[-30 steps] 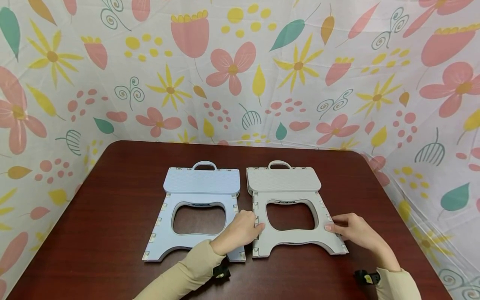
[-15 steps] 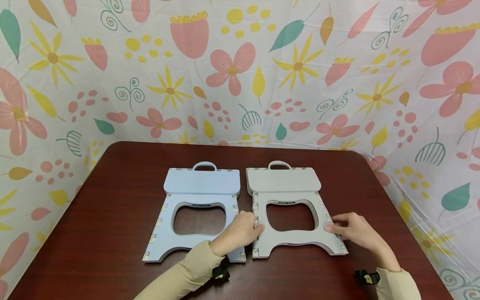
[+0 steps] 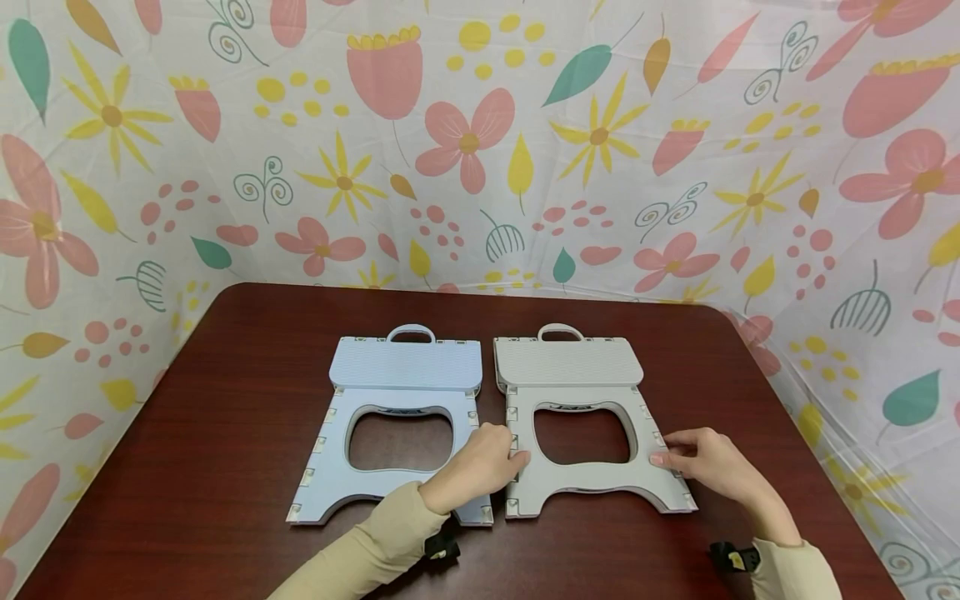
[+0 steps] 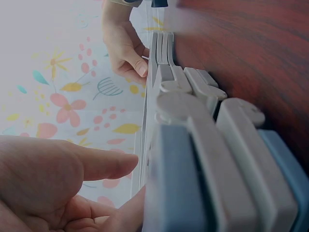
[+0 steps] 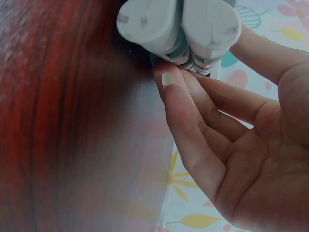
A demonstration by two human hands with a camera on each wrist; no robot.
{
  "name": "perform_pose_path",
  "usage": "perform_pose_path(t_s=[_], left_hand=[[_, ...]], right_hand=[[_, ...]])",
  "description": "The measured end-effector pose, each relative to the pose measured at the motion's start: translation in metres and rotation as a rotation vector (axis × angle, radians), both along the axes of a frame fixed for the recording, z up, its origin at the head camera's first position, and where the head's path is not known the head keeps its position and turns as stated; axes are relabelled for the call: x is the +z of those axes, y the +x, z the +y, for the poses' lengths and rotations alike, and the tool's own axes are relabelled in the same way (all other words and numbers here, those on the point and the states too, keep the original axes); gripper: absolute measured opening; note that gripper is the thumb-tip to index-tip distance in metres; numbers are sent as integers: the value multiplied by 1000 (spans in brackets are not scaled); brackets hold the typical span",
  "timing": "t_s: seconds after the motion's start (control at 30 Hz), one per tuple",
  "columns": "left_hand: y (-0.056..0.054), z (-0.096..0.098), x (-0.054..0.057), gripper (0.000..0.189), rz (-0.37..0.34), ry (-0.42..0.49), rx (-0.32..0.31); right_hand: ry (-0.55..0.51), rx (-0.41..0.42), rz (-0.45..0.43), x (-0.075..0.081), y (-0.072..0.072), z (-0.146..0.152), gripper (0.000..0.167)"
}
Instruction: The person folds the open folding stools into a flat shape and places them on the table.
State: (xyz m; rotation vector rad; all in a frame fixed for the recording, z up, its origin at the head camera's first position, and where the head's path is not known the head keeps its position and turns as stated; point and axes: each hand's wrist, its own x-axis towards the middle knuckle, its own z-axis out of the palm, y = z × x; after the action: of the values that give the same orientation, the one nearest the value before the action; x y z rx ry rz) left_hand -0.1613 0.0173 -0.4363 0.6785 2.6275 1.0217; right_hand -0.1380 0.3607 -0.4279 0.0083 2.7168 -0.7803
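Note:
Two folded step stools lie flat side by side, a light-blue folding stool (image 3: 378,363) on the left and a grey folding stool (image 3: 570,363) on the right. My left hand (image 3: 480,462) grips the grey stool's left edge, its thumb over the top face. In the head view this arm crosses the blue stool's lower right leg. On the opposite edge my right hand (image 3: 716,465) holds the grey stool with the thumb on top. The right wrist view shows that hand's fingers (image 5: 181,108) curled at the underside of the grey leg ends (image 5: 210,29).
Both stools rest on a dark reddish-brown table (image 3: 202,433), their carry handles toward the far edge. A floral-patterned curtain (image 3: 480,217) hangs behind the table and along its sides. Each wrist wears a black strap device (image 3: 442,546).

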Motion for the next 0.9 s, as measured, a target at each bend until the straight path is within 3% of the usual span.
perform_pose_path(t_s=[0.53,0.9], left_hand=[[0,-2,2,58,-13,25,-8],[-2,-5,0,58,-2,42,-18]], right_hand=[[10,6,10,1,-2,1,63],[-8,-6,34,3,-4,1,53]])
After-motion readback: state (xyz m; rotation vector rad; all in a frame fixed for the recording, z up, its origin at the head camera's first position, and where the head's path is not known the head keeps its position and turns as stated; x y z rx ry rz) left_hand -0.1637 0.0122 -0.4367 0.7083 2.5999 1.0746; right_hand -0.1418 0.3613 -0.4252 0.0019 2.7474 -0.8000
